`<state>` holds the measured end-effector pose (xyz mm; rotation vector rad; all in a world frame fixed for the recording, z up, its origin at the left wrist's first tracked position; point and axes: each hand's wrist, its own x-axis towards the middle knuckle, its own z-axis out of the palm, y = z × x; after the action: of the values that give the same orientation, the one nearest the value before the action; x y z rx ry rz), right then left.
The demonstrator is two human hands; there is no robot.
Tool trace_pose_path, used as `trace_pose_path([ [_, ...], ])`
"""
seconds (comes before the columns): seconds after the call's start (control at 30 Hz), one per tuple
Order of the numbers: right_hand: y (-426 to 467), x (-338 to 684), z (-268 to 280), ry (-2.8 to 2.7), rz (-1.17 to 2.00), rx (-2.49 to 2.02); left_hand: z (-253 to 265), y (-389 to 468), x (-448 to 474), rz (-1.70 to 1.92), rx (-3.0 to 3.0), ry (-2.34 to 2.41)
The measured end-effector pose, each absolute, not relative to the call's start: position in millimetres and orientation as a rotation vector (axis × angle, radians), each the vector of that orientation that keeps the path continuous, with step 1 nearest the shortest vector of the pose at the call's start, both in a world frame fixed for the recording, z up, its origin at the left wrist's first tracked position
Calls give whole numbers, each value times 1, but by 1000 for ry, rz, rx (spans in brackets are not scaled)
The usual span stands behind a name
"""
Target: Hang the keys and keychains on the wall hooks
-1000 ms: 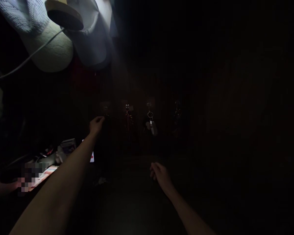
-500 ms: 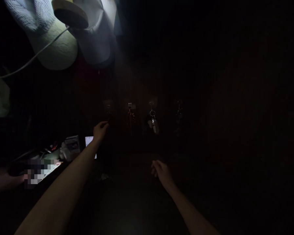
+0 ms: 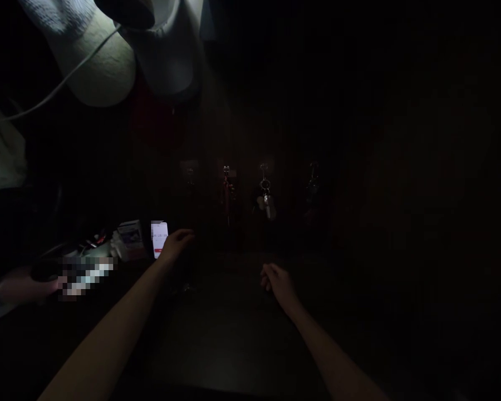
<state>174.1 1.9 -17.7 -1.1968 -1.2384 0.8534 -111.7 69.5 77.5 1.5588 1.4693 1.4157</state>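
Observation:
My left hand (image 3: 178,243) reaches in from the lower left, beside a lit phone (image 3: 160,239). Its fingers point right and lie close together; whether anything thin is between them is lost in the dark. Lower and to the right, my right hand (image 3: 278,283) hovers with curled fingers, its palm hidden. Beyond the hands, a key ring with keys (image 3: 268,205) hangs from a hook. Left of it a reddish string-like bunch (image 3: 227,192) hangs from another hook. Fainter hanging things (image 3: 313,184) show at the right, and a dim hook (image 3: 190,174) at the left.
Pale caps (image 3: 104,72) hang at the upper left, near a lamp head (image 3: 129,11) and a white cable (image 3: 62,83). A small box (image 3: 130,239) and a pink rounded object (image 3: 25,284) stand at left. Something small and shiny (image 3: 187,288) lies on the dark tabletop (image 3: 217,356).
My left hand has come down and slightly right, away from the leftmost hook, so more of the phone shows. My right hand stays nearly in place. The whole view has shifted a little.

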Motion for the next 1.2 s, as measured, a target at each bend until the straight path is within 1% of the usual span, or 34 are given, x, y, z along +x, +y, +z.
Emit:
trace_pose_path([
  [0.2, 3, 175, -20, -1278, 812, -1213, 46, 44, -122, 1224, 1654, 1489],
  [0.4, 1, 174, -17, -1290, 815, -1228, 33, 20, -136, 973, 1914, 1640],
  [0.6, -3, 173, -12, -1290, 808, -1228, 13, 7, -146, 856, 2109, 1804],
  [0.73, -4, 173, -11, -1291, 805, -1231, 3, 3, -142, 814, 2088, 1851],
  [0.93, -6, 173, -7, -1284, 830, -1257, 0, 3, -113, 801, 2153, 1718],
  [1.2, -2, 172, -13, -1287, 820, -1243, -4, 4, -47, 818, 2209, 1447],
])
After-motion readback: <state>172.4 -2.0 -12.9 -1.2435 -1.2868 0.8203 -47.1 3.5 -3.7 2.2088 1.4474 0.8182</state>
